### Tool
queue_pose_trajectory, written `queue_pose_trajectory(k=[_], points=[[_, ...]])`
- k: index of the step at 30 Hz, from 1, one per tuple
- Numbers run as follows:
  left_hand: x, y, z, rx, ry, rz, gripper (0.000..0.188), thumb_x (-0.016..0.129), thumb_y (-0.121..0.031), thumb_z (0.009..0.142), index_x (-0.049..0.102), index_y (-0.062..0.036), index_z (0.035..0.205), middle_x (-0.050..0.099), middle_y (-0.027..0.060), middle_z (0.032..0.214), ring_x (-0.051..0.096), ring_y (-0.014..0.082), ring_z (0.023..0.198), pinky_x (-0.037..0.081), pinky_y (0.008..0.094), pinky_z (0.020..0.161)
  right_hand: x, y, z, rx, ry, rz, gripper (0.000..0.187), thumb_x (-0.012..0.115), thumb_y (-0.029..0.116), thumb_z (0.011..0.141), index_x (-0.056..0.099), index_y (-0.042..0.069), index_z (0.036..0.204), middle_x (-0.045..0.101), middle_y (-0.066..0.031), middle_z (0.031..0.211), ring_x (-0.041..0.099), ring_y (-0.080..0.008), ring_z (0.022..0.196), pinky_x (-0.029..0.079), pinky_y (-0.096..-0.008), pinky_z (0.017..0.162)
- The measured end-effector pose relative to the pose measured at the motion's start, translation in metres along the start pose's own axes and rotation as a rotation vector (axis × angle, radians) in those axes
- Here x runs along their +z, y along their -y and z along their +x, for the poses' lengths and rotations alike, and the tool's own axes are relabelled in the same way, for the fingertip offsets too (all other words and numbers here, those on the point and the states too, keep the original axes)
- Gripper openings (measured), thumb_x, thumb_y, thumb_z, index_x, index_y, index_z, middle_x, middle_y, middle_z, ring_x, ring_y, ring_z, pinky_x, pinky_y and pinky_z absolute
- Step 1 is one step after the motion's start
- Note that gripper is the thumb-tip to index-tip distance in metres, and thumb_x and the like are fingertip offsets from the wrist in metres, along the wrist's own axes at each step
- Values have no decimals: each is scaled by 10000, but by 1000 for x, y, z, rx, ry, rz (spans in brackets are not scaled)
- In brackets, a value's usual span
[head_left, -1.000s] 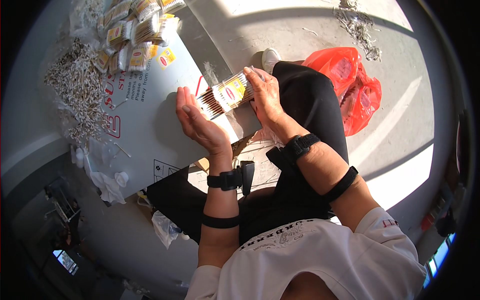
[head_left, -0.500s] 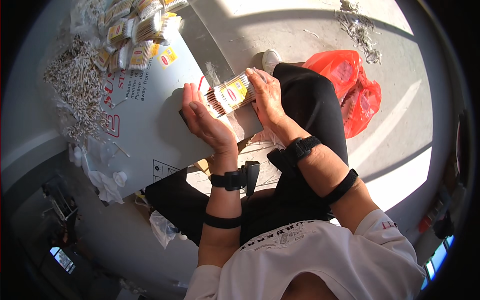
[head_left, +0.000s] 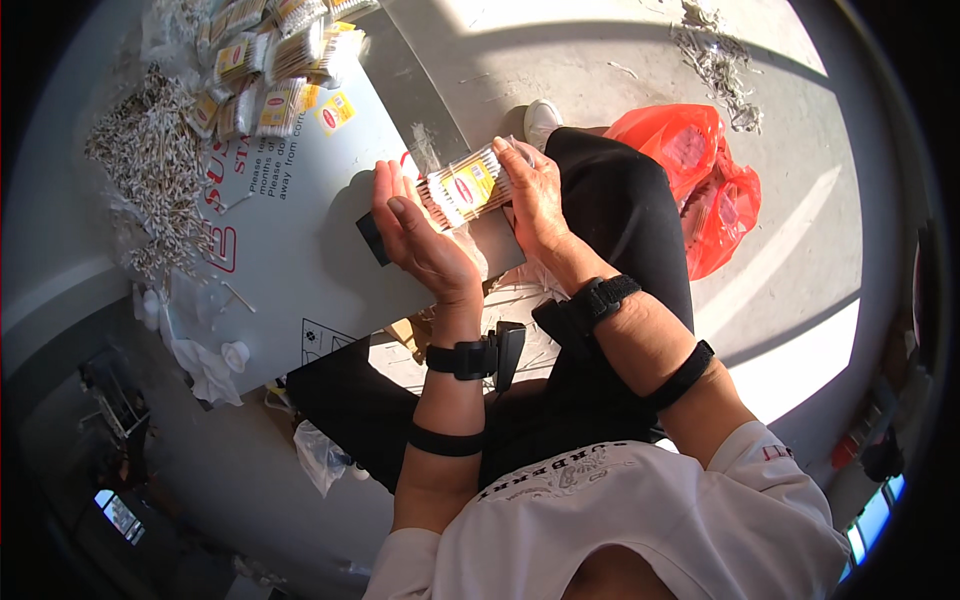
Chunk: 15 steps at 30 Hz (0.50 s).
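Head view: your right hand (head_left: pixel 533 192) clamps the right end of the swab pack (head_left: pixel 470 187), at the right edge of the worktop (head_left: pixel 325 235). Your left hand (head_left: pixel 428 245), unclenched, faces its left end; contact is unclear. Grip gently, keeping swab ends level.

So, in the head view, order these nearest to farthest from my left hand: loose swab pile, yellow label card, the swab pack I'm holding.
From your left hand:
1. Swab pack: just up and right, held in your right hand.
2. Yellow label card: up and left, lying flat.
3. Loose swab pile: farther left.
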<state>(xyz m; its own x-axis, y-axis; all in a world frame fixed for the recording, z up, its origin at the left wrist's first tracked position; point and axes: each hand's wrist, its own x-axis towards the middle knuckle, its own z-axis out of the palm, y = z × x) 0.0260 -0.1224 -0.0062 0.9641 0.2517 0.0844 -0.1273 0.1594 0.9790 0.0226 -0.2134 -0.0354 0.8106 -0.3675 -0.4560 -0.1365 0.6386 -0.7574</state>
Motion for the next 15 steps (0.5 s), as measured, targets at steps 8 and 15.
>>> queue_pose_trajectory(k=[8, 15], points=[[5, 2, -2, -13, 4, -29, 622, 355, -412, 1010, 289, 70, 1398, 333, 315, 1425, 343, 357, 1350, 240, 437, 1141, -1, 2, -1, 3, 0, -22, 271, 630, 275, 897, 616, 5, 884, 583, -2, 775, 505, -90, 717, 430, -259, 682], [9, 1, -3, -22, -37, -18, 627, 364, -416, 1004, 303, 70, 1396, 334, 314, 1424, 338, 365, 1353, 244, 436, 1142, -1, -1, 0, -13, 21, -8, 238, 618, 261, 916, 613, 27, 873, 591, 8, 773, 520, -75, 700, 442, -249, 664]])
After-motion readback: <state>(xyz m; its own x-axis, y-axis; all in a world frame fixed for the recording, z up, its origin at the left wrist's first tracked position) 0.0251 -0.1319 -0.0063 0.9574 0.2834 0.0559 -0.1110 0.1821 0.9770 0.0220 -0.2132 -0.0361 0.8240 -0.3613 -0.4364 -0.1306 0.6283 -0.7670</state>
